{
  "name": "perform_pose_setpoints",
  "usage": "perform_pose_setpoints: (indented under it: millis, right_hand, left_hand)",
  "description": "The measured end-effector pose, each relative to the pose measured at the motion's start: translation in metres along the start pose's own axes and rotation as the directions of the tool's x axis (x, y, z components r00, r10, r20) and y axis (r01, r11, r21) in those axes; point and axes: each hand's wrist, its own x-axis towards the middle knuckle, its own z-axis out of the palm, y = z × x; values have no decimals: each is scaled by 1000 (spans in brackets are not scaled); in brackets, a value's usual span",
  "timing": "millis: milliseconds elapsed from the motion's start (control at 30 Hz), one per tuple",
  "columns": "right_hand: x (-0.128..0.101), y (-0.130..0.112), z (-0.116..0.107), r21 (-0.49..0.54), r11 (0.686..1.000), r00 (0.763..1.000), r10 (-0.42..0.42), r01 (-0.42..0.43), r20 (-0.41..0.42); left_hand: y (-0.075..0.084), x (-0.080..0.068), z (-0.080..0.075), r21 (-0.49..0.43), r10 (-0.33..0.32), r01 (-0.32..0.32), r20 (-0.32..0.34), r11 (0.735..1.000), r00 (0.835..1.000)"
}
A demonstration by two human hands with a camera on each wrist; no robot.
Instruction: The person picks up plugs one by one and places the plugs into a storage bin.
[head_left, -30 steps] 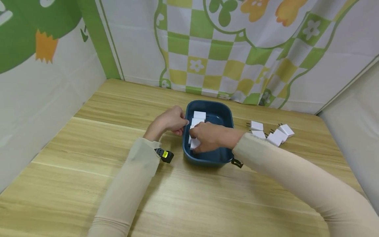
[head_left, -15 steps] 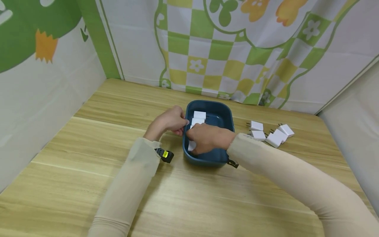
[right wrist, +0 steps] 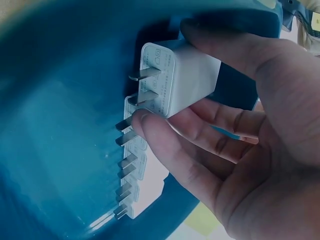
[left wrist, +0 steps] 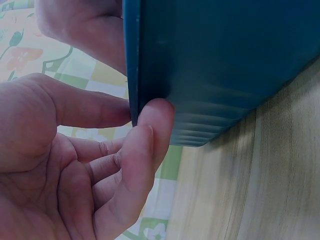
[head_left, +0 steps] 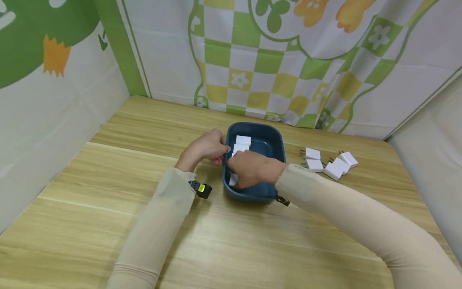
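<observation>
Near the table's (head_left: 108,224) far edge, the blue tub's (head_left: 252,194) left rim is pinched between thumb and fingers of the left hand (head_left: 207,149), while a white plug adapter (right wrist: 182,80) is gripped inside it by the right hand (head_left: 252,168), against a row of adapters (right wrist: 142,175).

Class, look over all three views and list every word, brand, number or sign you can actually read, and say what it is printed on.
No text can be read.
White charger held by the right hand in the blue tub: small marks on its pronged face, too small to read.
Yellow tag on the black wrist device: too blurred to read.
Backdrop cloth: flowers and checks only, no words.
</observation>
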Motion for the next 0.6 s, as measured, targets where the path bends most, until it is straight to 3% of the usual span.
perform_pose_setpoints:
  millis: [600]
  right_hand:
    - [2,0,8,-75,997,998,-15,10,-66]
  left_hand:
    - [-3,3,1,-2,14,-14,-4,1000,1000]
